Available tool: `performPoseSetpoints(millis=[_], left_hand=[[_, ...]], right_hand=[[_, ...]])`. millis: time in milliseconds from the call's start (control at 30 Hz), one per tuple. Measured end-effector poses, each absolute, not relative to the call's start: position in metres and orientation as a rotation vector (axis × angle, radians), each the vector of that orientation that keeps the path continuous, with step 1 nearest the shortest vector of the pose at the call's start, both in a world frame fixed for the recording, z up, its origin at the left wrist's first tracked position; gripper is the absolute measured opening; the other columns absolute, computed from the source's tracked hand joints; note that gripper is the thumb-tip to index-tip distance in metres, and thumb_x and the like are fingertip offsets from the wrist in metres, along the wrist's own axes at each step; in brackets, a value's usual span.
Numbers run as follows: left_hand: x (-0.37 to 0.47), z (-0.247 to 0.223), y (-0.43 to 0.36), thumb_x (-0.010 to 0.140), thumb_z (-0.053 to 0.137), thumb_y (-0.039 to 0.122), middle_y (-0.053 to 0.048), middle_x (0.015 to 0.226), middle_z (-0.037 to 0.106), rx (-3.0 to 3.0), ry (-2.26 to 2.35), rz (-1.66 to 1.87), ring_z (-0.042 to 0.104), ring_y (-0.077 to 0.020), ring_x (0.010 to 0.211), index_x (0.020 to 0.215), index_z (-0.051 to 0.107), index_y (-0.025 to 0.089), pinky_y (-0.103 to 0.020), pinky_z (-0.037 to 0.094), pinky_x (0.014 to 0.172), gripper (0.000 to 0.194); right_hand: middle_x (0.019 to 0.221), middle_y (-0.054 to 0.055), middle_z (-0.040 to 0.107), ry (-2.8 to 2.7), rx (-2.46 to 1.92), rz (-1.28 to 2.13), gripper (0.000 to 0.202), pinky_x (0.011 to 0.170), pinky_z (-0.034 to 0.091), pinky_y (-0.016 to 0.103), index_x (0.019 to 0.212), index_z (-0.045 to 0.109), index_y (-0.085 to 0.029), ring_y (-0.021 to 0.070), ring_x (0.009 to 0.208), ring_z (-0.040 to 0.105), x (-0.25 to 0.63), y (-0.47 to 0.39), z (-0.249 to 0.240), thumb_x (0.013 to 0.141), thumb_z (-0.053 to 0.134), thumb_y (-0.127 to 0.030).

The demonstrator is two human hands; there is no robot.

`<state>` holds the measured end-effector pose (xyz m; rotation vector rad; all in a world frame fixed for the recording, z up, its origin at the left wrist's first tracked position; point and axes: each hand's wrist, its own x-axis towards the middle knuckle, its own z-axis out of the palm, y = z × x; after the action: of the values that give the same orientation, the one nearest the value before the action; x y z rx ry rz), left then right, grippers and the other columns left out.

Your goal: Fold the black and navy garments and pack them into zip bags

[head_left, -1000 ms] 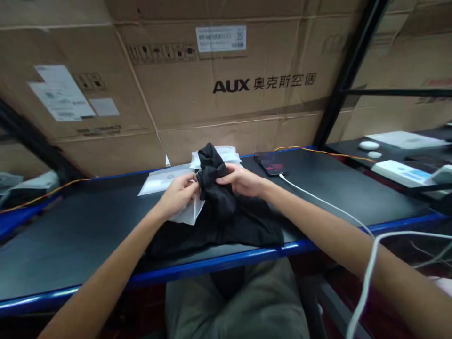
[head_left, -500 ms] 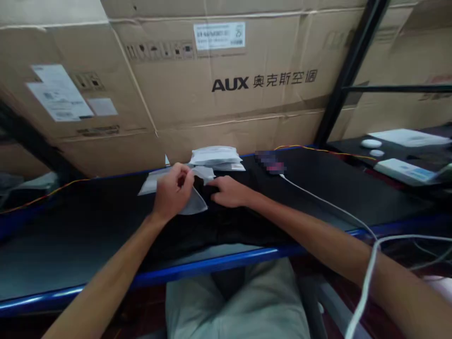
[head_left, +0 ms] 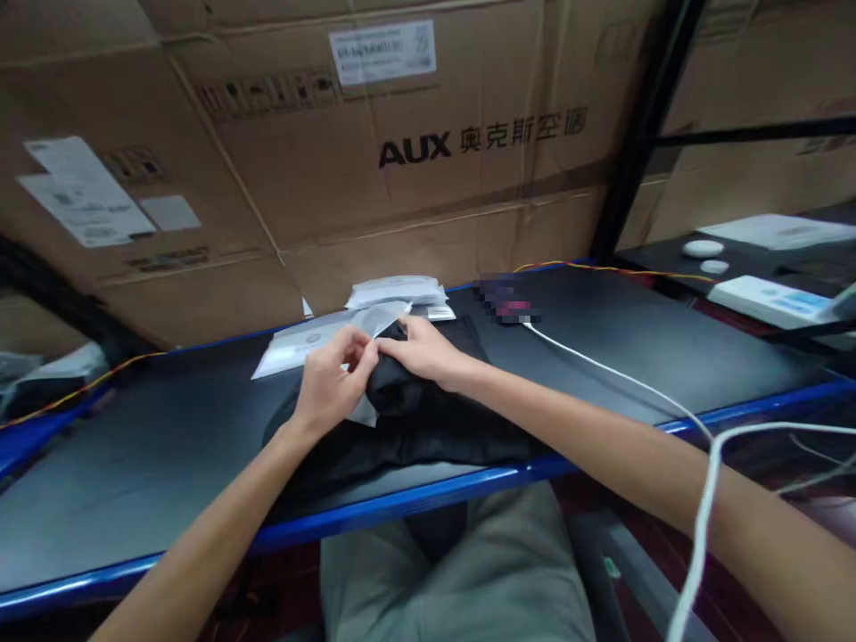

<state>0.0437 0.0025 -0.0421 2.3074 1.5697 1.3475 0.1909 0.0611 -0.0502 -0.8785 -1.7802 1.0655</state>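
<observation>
My left hand (head_left: pixel 334 382) is closed in a pinch on a translucent plastic sheet (head_left: pixel 382 317), whose lower corner shows below the fingers. Right beside it, my right hand (head_left: pixel 428 351) grips bunched black fabric (head_left: pixel 405 392), with thumb and fingertips close to the left fingertips. The rest of the fabric lies spread on the dark tabletop towards the front edge. Just behind my left hand, a flat whitish plastic bag (head_left: pixel 284 349) rests on the table. What exactly lies between the fingertips is partly hidden.
A stack of white packets (head_left: pixel 398 291) sits at the back of the table. To its right lies a blurred-out device (head_left: pixel 505 300) with a white cable (head_left: pixel 602 374) running over my right forearm. Large cardboard boxes (head_left: pixel 321 187) stand behind, and a blue edge (head_left: pixel 415 505) borders the front.
My right hand has come up and left to meet my left hand, lifting bunched black fabric. The plastic sheet's hanging corner has shifted behind the left fingers. The view has tilted slightly.
</observation>
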Motion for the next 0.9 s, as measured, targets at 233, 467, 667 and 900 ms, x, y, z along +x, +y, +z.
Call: performPoseSetpoints(millis=[233,467,667,900], left_hand=[[0.051,-0.045,-0.001,0.086,0.060,0.027,0.008,0.052,0.057,2.079,1.383,1.326,0.055,-0.0106,0.041,0.086,0.054,0.021,-0.020,0.043,0.046,0.009],[0.047,-0.042,-0.002,0.087,0.061,0.027,0.009,0.051,0.056,1.972,1.320,1.299,0.056,-0.0108,0.042,0.095,0.051,0.022,-0.020,0.043,0.047,0.013],[0.056,-0.042,-0.003,0.086,0.067,0.034,0.008,0.052,0.061,1.729,1.061,1.292,0.057,-0.0105,0.042,0.088,0.044,0.023,-0.019,0.042,0.045,0.025],[0.051,-0.037,0.002,0.084,0.070,0.039,0.006,0.055,0.063,1.737,1.049,1.330,0.062,-0.0114,0.047,0.089,0.048,0.021,-0.020,0.044,0.047,0.029]], right_hand=[[0.086,0.002,0.067,-1.839,-0.810,1.145,0.010,0.079,0.049,0.030,0.090,0.061,-0.017,0.0176,0.084,0.061,0.190,0.066,-0.056,0.082,0.055,-0.018],[0.072,-0.002,0.057,-2.175,-0.785,1.288,0.015,0.055,0.040,0.022,0.085,0.058,-0.018,0.0128,0.065,0.052,0.206,0.070,-0.051,0.073,0.065,-0.021],[0.097,0.006,0.067,-2.095,-0.806,0.798,0.026,0.077,0.046,0.030,0.099,0.061,-0.016,0.0210,0.089,0.061,0.184,0.063,-0.067,0.072,0.062,-0.016],[0.084,0.004,0.066,-2.273,-0.766,0.712,0.015,0.070,0.043,0.027,0.089,0.064,-0.014,0.0162,0.075,0.057,0.201,0.073,-0.049,0.080,0.058,-0.025]])
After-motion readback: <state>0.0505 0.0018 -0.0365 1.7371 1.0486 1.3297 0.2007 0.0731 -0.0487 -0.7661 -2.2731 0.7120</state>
